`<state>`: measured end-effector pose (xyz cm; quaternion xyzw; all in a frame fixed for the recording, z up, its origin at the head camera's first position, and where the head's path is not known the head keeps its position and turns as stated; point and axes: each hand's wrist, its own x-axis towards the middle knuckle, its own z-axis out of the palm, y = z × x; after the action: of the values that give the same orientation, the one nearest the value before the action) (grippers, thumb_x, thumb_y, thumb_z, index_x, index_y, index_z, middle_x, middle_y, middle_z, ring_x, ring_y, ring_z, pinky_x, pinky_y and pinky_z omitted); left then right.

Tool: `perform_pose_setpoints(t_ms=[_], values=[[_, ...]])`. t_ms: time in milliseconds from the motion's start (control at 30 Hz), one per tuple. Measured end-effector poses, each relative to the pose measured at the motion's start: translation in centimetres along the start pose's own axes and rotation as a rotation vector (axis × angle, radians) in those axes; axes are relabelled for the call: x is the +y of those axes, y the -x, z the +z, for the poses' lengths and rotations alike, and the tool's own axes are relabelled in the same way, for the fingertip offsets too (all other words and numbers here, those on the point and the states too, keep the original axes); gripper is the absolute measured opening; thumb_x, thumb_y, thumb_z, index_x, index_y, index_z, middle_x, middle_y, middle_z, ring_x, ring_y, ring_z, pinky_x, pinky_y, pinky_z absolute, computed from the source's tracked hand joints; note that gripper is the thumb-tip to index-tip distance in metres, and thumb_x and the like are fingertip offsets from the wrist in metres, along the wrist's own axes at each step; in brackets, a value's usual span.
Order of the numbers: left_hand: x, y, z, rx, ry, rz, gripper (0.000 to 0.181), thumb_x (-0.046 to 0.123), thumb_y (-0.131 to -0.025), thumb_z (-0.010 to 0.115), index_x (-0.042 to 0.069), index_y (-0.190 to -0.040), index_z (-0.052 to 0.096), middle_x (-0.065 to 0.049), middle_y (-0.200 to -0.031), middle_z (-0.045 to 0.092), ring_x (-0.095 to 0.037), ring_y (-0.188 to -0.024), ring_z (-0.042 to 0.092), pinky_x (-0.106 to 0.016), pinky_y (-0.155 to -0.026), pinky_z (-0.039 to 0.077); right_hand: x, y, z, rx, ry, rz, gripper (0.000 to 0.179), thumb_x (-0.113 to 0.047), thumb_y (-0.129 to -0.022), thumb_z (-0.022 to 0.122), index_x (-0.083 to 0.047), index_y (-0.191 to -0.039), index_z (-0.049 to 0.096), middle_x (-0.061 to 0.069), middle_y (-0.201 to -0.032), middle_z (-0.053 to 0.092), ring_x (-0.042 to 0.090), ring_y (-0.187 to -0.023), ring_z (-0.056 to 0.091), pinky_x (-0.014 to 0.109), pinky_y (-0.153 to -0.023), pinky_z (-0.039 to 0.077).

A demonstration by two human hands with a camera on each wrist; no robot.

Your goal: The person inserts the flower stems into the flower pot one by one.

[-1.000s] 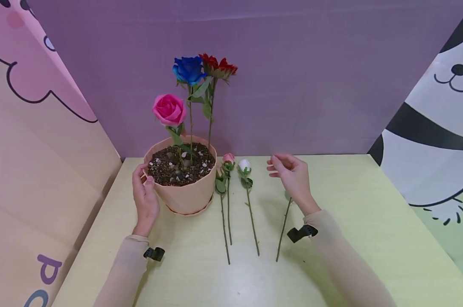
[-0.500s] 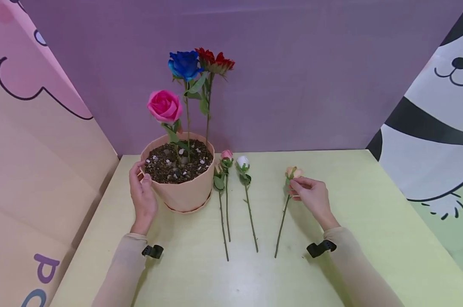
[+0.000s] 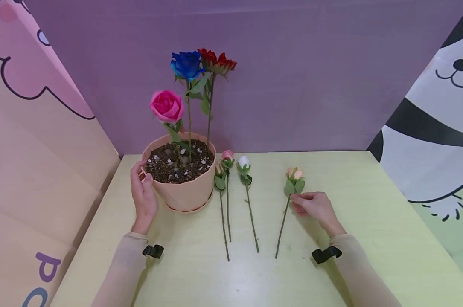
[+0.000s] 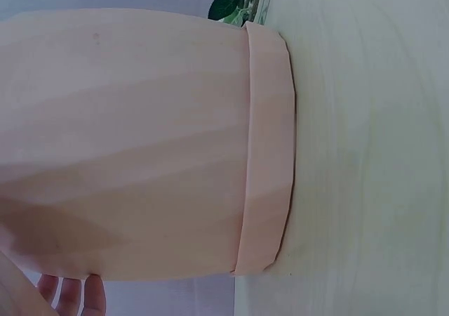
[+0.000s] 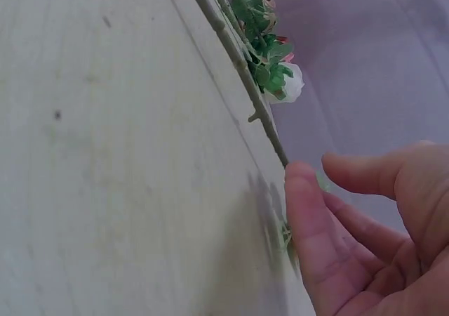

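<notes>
A pale peach flowerpot (image 3: 185,194) of dark soil stands at the table's left rear. My left hand (image 3: 144,202) holds its left side, fingers curved round the wall and thumb toward the front. In the left wrist view, the pot's side (image 4: 133,140) hides part of that hand. A peach rose (image 3: 294,174) with green leaves lies right of centre. My right hand (image 3: 316,209) is at its stem (image 3: 282,228), just below the leaves. The right wrist view shows the index finger (image 5: 309,203) against or beside the stem, the thumb apart from it.
Upright in the soil are a pink rose (image 3: 167,106), a blue rose (image 3: 187,66) and a red flower (image 3: 217,64). Between pot and right hand lie a white rose (image 3: 244,164), a pink rosebud (image 3: 228,156) and another leafy stem (image 3: 224,230). A purple backdrop (image 3: 292,85) closes the rear.
My right hand has come right and down from above the peach rose to its stem, uncovering the bloom and leaves. The left hand stays at the pot.
</notes>
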<state>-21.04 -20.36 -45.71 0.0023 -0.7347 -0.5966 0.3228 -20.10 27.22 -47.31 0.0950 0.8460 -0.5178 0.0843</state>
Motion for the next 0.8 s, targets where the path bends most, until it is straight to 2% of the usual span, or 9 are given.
perform_pose_setpoints(t_ms=[167, 300, 567, 800], values=[[0.3, 0.0, 0.0, 0.009, -0.008, -0.025, 0.047, 0.011, -0.106, 0.034, 0.000, -0.151, 0.044, -0.019, -0.158, 0.045, -0.037, -0.132, 0.046, -0.036, -0.105, 0.036, 0.4, -0.2, 0.3, -0.042, -0.071, 0.035, 0.052, -0.028, -0.101, 0.073, 0.014, -0.131, 0.066, 0.001, -0.091, 0.081, 0.007, -0.074, 0.075, 0.025, -0.071, 0.063], [0.4, -0.1, 0.1, 0.011, -0.009, -0.009, 0.047, 0.010, -0.106, 0.034, -0.001, -0.151, 0.044, -0.020, -0.158, 0.046, -0.036, -0.132, 0.047, -0.035, -0.105, 0.036, 0.9, -0.4, 0.6, -0.062, -0.126, 0.045, 0.054, -0.025, -0.100, 0.074, 0.015, -0.133, 0.063, 0.000, -0.089, 0.080, 0.006, -0.072, 0.074, 0.025, -0.070, 0.063], [-0.1, 0.4, 0.2, 0.024, 0.002, 0.005, 0.046, 0.011, -0.107, 0.035, -0.001, -0.151, 0.045, -0.021, -0.157, 0.047, -0.036, -0.132, 0.047, -0.031, -0.104, 0.036, 1.6, -0.4, 1.1, -0.085, -0.115, 0.062, 0.053, -0.029, -0.097, 0.078, 0.009, -0.133, 0.066, -0.001, -0.089, 0.081, 0.008, -0.076, 0.076, 0.026, -0.072, 0.063], [-0.2, 0.0, 0.2, 0.023, -0.003, 0.017, 0.047, 0.013, -0.107, 0.034, -0.001, -0.151, 0.044, -0.021, -0.157, 0.046, -0.038, -0.133, 0.046, -0.031, -0.105, 0.036, 1.0, -0.6, 1.3, -0.098, -0.121, 0.068, 0.059, -0.033, -0.098, 0.078, 0.008, -0.137, 0.063, -0.002, -0.089, 0.080, 0.007, -0.076, 0.075, 0.026, -0.071, 0.063]])
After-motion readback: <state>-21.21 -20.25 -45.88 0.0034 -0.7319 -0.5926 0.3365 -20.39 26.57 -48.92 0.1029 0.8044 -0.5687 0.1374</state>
